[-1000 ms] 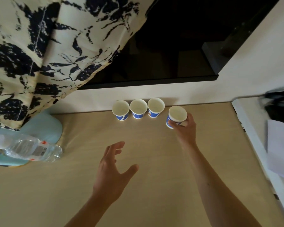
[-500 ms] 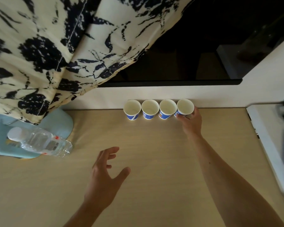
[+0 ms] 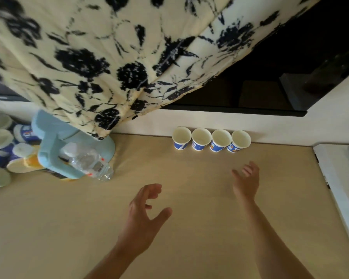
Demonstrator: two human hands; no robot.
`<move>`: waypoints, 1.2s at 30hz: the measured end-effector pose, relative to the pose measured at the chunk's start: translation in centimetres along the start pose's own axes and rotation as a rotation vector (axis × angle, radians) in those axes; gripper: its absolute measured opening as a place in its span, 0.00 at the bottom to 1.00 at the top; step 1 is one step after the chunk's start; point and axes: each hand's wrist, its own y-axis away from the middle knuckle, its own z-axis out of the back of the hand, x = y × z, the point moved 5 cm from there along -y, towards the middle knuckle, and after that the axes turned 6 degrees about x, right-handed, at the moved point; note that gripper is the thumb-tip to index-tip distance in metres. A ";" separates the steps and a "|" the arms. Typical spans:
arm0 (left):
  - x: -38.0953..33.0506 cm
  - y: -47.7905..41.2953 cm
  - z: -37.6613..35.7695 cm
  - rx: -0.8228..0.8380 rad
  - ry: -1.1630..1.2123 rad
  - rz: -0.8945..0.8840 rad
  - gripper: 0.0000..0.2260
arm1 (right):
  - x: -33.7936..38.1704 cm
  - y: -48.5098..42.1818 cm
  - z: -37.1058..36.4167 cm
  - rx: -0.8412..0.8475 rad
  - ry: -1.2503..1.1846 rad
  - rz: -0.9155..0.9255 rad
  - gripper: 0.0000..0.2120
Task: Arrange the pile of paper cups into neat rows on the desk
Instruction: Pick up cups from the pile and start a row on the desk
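Several blue-and-white paper cups stand upright in one row against the white back wall, touching side by side; the rightmost cup ends the row. A loose pile of more cups lies at the far left edge, some on their sides. My right hand hovers over the desk below the row's right end, fingers relaxed, holding nothing. Over the middle of the desk my left hand floats with fingers spread and loosely curved, empty.
A floral cloth hangs over the back left. A clear plastic bottle lies on a pale blue object at the left. The beige desk meets a white ledge at the right.
My right hand set the fourth cup at the row's right end, let go and drew back toward me. The view swung left, bringing the cup pile into sight.
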 end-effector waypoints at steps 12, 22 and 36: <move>4.9 8.5 13.6 -0.205 -0.035 0.041 0.19 | 2.4 27.1 -14.0 0.486 -0.117 0.099 0.27; 14.2 13.1 29.5 -0.323 -0.099 0.068 0.19 | 5.1 43.2 -26.7 0.774 -0.019 0.089 0.21; 29.7 14.7 57.6 -0.695 -0.485 0.314 0.28 | 2.9 55.2 -39.2 0.891 0.169 0.078 0.17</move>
